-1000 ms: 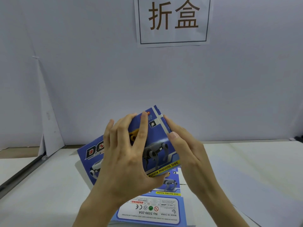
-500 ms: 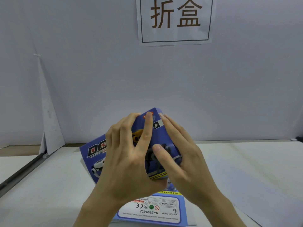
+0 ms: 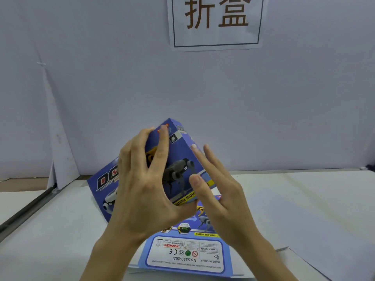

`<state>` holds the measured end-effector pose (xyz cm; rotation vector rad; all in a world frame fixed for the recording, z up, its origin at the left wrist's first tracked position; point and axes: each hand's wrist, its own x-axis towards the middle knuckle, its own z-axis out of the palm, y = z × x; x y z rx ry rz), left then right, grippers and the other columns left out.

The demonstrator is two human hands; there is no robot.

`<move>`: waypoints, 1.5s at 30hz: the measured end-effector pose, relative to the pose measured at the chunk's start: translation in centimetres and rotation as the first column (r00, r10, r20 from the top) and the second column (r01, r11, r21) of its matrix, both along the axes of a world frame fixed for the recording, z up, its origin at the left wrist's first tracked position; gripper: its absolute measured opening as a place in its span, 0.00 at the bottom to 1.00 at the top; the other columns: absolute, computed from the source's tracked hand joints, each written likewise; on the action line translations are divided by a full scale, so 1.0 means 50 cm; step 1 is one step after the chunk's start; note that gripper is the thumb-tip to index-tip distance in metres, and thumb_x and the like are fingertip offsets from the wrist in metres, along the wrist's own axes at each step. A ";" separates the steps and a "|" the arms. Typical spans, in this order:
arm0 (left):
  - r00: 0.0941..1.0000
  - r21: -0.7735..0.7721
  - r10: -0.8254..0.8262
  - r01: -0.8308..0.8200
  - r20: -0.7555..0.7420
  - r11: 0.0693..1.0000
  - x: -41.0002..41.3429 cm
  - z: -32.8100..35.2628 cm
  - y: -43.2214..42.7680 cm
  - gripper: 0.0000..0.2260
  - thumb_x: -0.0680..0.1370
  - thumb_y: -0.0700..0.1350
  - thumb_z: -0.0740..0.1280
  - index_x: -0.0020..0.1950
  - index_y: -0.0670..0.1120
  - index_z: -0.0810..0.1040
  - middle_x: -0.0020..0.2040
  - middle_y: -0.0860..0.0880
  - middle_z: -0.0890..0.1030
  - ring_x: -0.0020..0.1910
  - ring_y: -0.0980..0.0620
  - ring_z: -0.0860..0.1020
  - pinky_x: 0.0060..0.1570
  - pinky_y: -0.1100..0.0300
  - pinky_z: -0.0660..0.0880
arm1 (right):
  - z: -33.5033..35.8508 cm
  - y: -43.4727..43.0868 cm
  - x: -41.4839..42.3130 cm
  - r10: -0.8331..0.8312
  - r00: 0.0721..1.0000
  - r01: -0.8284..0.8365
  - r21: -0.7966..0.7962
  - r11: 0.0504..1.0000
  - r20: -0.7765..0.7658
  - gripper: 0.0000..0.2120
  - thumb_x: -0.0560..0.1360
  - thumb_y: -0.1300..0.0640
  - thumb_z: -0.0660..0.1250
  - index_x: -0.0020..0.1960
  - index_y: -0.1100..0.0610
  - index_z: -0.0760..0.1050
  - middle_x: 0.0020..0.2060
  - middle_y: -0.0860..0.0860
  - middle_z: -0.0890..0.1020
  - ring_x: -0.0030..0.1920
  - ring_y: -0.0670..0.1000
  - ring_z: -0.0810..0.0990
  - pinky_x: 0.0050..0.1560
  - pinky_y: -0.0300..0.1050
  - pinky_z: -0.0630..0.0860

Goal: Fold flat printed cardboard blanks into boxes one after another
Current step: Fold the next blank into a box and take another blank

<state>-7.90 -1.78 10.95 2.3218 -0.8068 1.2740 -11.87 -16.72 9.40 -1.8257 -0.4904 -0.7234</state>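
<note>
— Watching that box (image 3: 178, 159), I'd fret over its right side. It's held tilted, off the table (image 3: 60, 230), one corner uppermost, above a flat blank (image 3: 186, 252) lying before the person.

— How is it held?

— The left hand (image 3: 146, 191) grips it: fingers spread over the printed face and hooked on the top edge, thumb under the lower one. The right hand (image 3: 219, 191) lies flat, fingers straight along the right side, thumb on the dog picture.

— What could go wrong?

— A hard push there, with nothing backing the panel, might buckle the card or spring a flap. Whether the flaps are tucked I can't tell; the hands cover them.

— Anything in the way?

— Only the blank, near under the wrists. A paper sheet (image 3: 60, 149) leans far left and a sign (image 3: 216, 21) hangs above, both well apart.
</note>
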 end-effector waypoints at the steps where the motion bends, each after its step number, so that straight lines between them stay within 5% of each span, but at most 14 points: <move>1: 0.999 0.047 -0.039 0.038 0.019 0.998 0.006 0.000 0.003 0.46 0.66 0.67 0.66 0.75 0.39 0.62 0.72 0.36 0.64 0.72 0.36 0.62 0.71 0.39 0.58 | 0.004 -0.004 0.001 0.041 0.997 -0.034 0.126 0.991 -0.059 0.27 0.72 0.44 0.67 0.70 0.33 0.64 0.65 0.30 0.72 0.67 0.33 0.67 0.55 0.31 0.75; 4: 0.998 0.090 -0.049 0.045 0.044 0.995 0.020 -0.009 0.000 0.43 0.69 0.68 0.63 0.75 0.44 0.60 0.75 0.39 0.62 0.76 0.39 0.55 0.74 0.40 0.45 | 0.008 -0.036 0.017 0.174 0.949 -0.043 0.442 0.896 -0.261 0.43 0.62 0.54 0.79 0.72 0.46 0.65 0.51 0.41 0.84 0.48 0.39 0.83 0.39 0.30 0.77; 8: 0.945 -0.458 -0.076 -0.083 -0.317 0.885 0.004 -0.031 -0.055 0.56 0.61 0.74 0.66 0.78 0.53 0.41 0.78 0.43 0.40 0.76 0.50 0.36 0.73 0.48 0.39 | 0.004 -0.045 0.029 0.267 0.937 -0.023 0.724 0.690 -0.225 0.41 0.59 0.58 0.79 0.69 0.51 0.67 0.55 0.56 0.82 0.48 0.50 0.84 0.50 0.47 0.79; 11: 0.582 -0.828 -0.646 -0.088 -0.494 0.553 -0.001 -0.039 -0.075 0.64 0.53 0.74 0.72 0.75 0.62 0.34 0.79 0.54 0.48 0.76 0.57 0.50 0.70 0.59 0.53 | 0.001 -0.034 0.026 0.332 0.922 -0.075 0.752 0.655 -0.198 0.32 0.62 0.62 0.77 0.64 0.54 0.72 0.54 0.57 0.83 0.54 0.58 0.82 0.56 0.56 0.79; 13: 0.247 -0.920 -0.887 -0.083 -0.391 0.383 0.004 -0.040 -0.071 0.63 0.50 0.72 0.75 0.78 0.59 0.47 0.73 0.51 0.69 0.69 0.51 0.70 0.65 0.53 0.67 | -0.002 -0.022 0.021 0.333 0.919 -0.105 0.682 0.724 -0.212 0.31 0.61 0.61 0.77 0.62 0.53 0.73 0.53 0.56 0.83 0.53 0.59 0.82 0.52 0.53 0.81; 15: 0.169 -0.954 -0.940 -0.008 -0.296 0.299 0.019 -0.046 -0.065 0.49 0.58 0.64 0.77 0.75 0.52 0.62 0.63 0.47 0.80 0.60 0.46 0.79 0.61 0.44 0.73 | -0.005 -0.004 0.017 0.248 0.945 -0.092 0.553 0.828 -0.214 0.33 0.59 0.61 0.79 0.62 0.47 0.73 0.54 0.53 0.83 0.53 0.54 0.83 0.46 0.45 0.82; 18: 0.251 -0.967 -0.947 0.105 -0.199 0.232 0.034 -0.050 -0.061 0.33 0.67 0.49 0.72 0.71 0.49 0.68 0.59 0.44 0.81 0.57 0.44 0.81 0.53 0.50 0.80 | -0.002 -0.004 0.021 0.161 0.960 -0.059 0.396 0.916 -0.230 0.36 0.61 0.53 0.78 0.66 0.42 0.69 0.59 0.49 0.78 0.57 0.47 0.80 0.52 0.44 0.81; 22: 0.433 -0.885 -0.855 0.223 -0.285 0.408 0.057 -0.061 -0.036 0.36 0.63 0.42 0.80 0.67 0.47 0.70 0.56 0.47 0.83 0.53 0.48 0.83 0.46 0.59 0.80 | 0.022 -0.068 0.023 0.191 0.934 0.003 0.541 0.841 -0.301 0.44 0.54 0.37 0.71 0.69 0.45 0.67 0.62 0.45 0.77 0.61 0.43 0.77 0.64 0.45 0.70; 27: 0.590 -0.602 -0.652 0.322 -0.476 0.731 0.077 -0.073 -0.001 0.43 0.55 0.50 0.84 0.64 0.58 0.66 0.53 0.57 0.81 0.49 0.56 0.82 0.42 0.63 0.80 | 0.047 -0.130 0.013 0.162 0.959 -0.018 0.519 0.855 -0.233 0.11 0.71 0.40 0.66 0.48 0.43 0.82 0.46 0.46 0.85 0.44 0.46 0.84 0.46 0.45 0.81; 30: 0.680 -0.511 -0.569 0.321 -0.462 0.798 0.079 -0.080 0.005 0.39 0.56 0.54 0.79 0.61 0.62 0.63 0.52 0.58 0.79 0.54 0.57 0.80 0.42 0.70 0.77 | 0.045 -0.133 0.015 0.117 0.965 0.001 0.450 0.893 -0.235 0.16 0.71 0.46 0.56 0.40 0.44 0.83 0.36 0.47 0.84 0.38 0.45 0.82 0.39 0.42 0.80; 36: 0.830 -0.360 -0.477 0.367 -0.288 0.858 0.092 -0.078 0.025 0.43 0.61 0.38 0.80 0.65 0.60 0.59 0.60 0.50 0.72 0.60 0.66 0.71 0.45 0.78 0.72 | 0.054 -0.147 0.000 0.279 0.910 -0.130 0.425 0.896 -0.308 0.19 0.67 0.35 0.62 0.49 0.43 0.84 0.50 0.63 0.82 0.50 0.52 0.82 0.46 0.43 0.81; 39: 0.888 -0.281 -0.424 0.366 -0.181 0.887 0.091 -0.074 0.036 0.42 0.60 0.38 0.80 0.65 0.57 0.61 0.58 0.48 0.71 0.59 0.71 0.70 0.44 0.82 0.69 | 0.047 -0.145 0.008 0.357 0.893 -0.130 0.602 0.788 -0.274 0.11 0.71 0.47 0.67 0.47 0.49 0.85 0.46 0.59 0.83 0.47 0.53 0.82 0.46 0.47 0.81; 42: 0.891 -0.246 -0.429 0.387 -0.148 0.888 0.097 -0.076 0.041 0.42 0.61 0.43 0.81 0.67 0.52 0.62 0.57 0.53 0.70 0.59 0.71 0.70 0.46 0.83 0.68 | 0.031 -0.135 0.034 0.539 0.819 -0.064 0.902 0.427 -0.197 0.14 0.65 0.54 0.71 0.49 0.57 0.83 0.44 0.55 0.84 0.44 0.55 0.83 0.53 0.53 0.79; 45: 0.868 -0.258 -0.459 0.407 -0.189 0.876 0.106 -0.091 0.042 0.40 0.62 0.46 0.78 0.69 0.51 0.61 0.58 0.57 0.70 0.58 0.68 0.72 0.46 0.80 0.69 | 0.021 -0.124 0.040 0.660 0.722 0.015 0.958 0.285 -0.207 0.22 0.55 0.60 0.81 0.47 0.61 0.82 0.38 0.53 0.83 0.36 0.51 0.82 0.40 0.43 0.79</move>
